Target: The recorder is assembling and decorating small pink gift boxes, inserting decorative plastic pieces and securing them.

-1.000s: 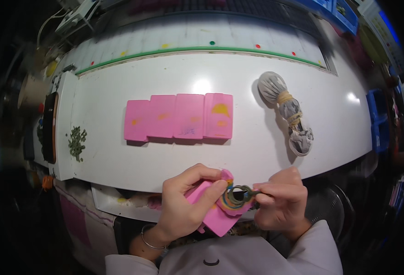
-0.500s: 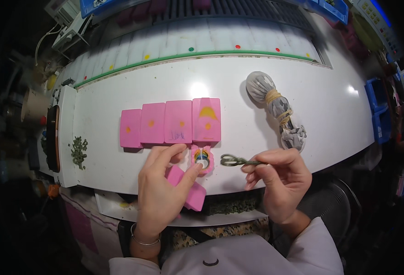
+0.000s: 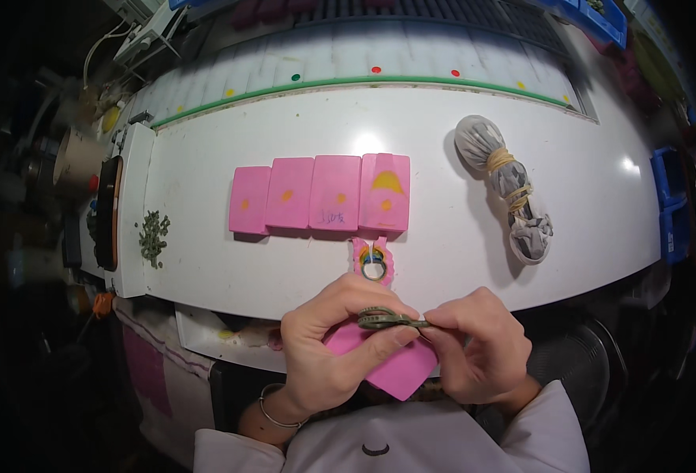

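My left hand (image 3: pixel 328 347) is closed round a pink rubber mould block (image 3: pixel 404 372), which slants below its fingers. Over that block lies a dark green ring-shaped wax piece (image 3: pixel 379 319) with a short stem; my left fingers and thumb are about its looped end. The stem is pinched between the thumb and fingers of my right hand (image 3: pixel 486 347). Just beyond my left fingers, a pink mould insert (image 3: pixel 386 272) with a round, coloured opening lies on the white table. Past it stands a row of several pink mould blocks (image 3: pixel 289 193) with yellow marks.
A grey-and-clear bundle tied with elastic bands (image 3: pixel 513 197) lies at the right. Small green bits (image 3: pixel 154 236) are heaped on the left. A green-edged strip (image 3: pixel 324 83) with coloured dots crosses the back. Blue bins (image 3: pixel 671 205) stand at the right edge.
Both hands have come together near the table's front edge. My right hand has carried the green piece over the block in my left hand, which has left the pink insert. The view has shifted slightly.
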A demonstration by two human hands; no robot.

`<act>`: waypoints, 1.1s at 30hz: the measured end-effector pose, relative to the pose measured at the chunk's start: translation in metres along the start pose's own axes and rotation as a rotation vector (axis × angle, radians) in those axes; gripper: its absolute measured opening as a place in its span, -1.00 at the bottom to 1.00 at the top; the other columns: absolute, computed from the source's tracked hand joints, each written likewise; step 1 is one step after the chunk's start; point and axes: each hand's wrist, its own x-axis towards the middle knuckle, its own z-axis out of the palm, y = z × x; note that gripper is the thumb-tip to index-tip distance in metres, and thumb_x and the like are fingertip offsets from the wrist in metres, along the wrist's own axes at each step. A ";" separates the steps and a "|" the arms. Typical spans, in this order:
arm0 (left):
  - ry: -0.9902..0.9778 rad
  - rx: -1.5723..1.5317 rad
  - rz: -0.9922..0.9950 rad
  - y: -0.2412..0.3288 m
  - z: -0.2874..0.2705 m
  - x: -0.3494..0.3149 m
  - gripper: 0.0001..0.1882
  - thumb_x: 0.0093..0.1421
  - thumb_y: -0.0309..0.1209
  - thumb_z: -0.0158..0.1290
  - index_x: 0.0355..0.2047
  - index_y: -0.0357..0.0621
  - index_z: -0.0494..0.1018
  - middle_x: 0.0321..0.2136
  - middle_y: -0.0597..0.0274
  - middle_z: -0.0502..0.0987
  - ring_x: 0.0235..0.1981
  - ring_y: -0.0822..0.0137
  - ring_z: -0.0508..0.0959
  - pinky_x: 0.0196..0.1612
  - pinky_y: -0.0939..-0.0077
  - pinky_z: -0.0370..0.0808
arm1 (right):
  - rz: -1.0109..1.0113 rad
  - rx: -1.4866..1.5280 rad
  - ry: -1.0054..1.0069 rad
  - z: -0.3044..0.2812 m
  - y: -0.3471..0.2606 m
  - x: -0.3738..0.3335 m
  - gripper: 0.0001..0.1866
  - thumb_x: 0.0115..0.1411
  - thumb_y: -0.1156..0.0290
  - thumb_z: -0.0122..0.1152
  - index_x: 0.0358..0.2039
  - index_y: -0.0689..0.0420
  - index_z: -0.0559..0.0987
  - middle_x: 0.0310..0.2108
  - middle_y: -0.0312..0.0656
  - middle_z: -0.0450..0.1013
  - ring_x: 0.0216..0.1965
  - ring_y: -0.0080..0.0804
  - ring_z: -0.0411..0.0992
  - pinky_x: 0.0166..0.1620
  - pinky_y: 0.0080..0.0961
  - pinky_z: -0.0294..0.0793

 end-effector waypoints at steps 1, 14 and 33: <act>-0.009 0.014 -0.010 0.001 0.001 -0.001 -0.84 -0.01 -0.64 0.16 -0.36 -0.30 0.50 -0.39 0.16 0.49 -0.35 0.42 0.48 -0.24 0.58 0.40 | -0.026 -0.122 -0.074 -0.003 -0.004 0.002 -0.78 -0.10 0.65 0.29 -0.37 0.25 0.51 -0.58 -0.15 0.44 -0.65 -0.40 0.33 -0.60 -0.65 0.28; -0.029 0.178 0.024 0.009 0.009 0.000 -0.85 -0.13 -0.65 0.20 -0.48 -0.30 0.51 -0.49 0.15 0.50 -0.44 0.42 0.48 -0.33 0.59 0.40 | 0.437 0.187 -0.155 -0.016 -0.013 -0.006 -0.87 -0.01 0.60 0.22 -0.40 0.26 0.51 -0.67 -0.20 0.32 -0.69 -0.39 0.27 -0.63 -0.63 0.22; -0.103 0.368 0.186 0.012 0.002 0.000 -0.75 -0.21 -0.68 0.22 -0.44 -0.21 0.55 -0.49 0.26 0.51 -0.50 0.38 0.46 -0.41 0.57 0.40 | 0.961 0.730 -0.432 -0.035 -0.002 0.000 -0.86 0.17 0.62 0.03 -0.32 0.37 0.54 -0.65 -0.31 0.35 -0.62 -0.72 0.24 -0.56 -0.73 0.22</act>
